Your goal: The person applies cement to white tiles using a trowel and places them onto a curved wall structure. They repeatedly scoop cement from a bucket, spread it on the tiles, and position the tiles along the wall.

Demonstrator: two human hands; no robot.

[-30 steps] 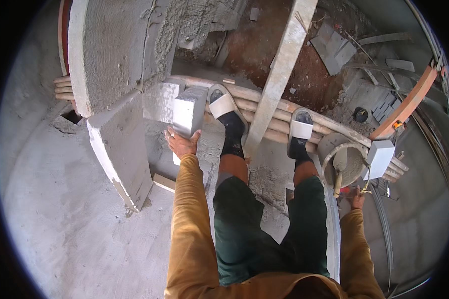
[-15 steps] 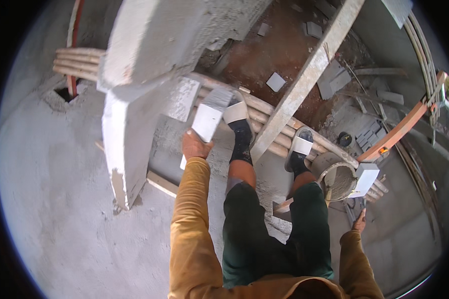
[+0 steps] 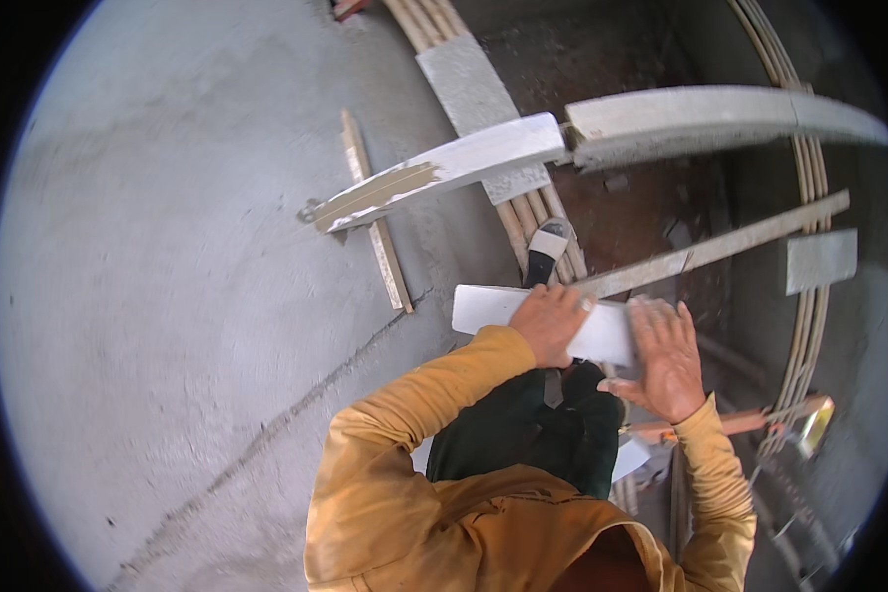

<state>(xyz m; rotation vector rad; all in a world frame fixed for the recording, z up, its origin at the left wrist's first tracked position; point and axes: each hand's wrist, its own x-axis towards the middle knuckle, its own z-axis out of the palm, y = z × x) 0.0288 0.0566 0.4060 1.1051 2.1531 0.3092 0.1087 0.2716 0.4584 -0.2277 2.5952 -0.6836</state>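
A long white block [image 3: 483, 306], smooth and light-coloured, lies crosswise over my knees, or just above them. My left hand [image 3: 551, 324] is closed on its middle, with the fingers over the upper side. At the block's right end, my right hand [image 3: 667, 357] lies against it with fingers stretched and apart and the thumb held away. No tool shows in my right hand. The block's underside is hidden from view.
Ahead stands a narrow wall of white blocks [image 3: 503, 148], its near end smeared with mortar. Bamboo poles [image 3: 513, 232] run beneath my foot, beside a darker sunken area. A plank [image 3: 710, 252] slants across it. A wooden strip [image 3: 375, 212] lies on the grey floor.
The view has swung round. The white block has gone from upright in my left hand to lying crosswise. My right hand has left the tool at the right and come to the block's end.
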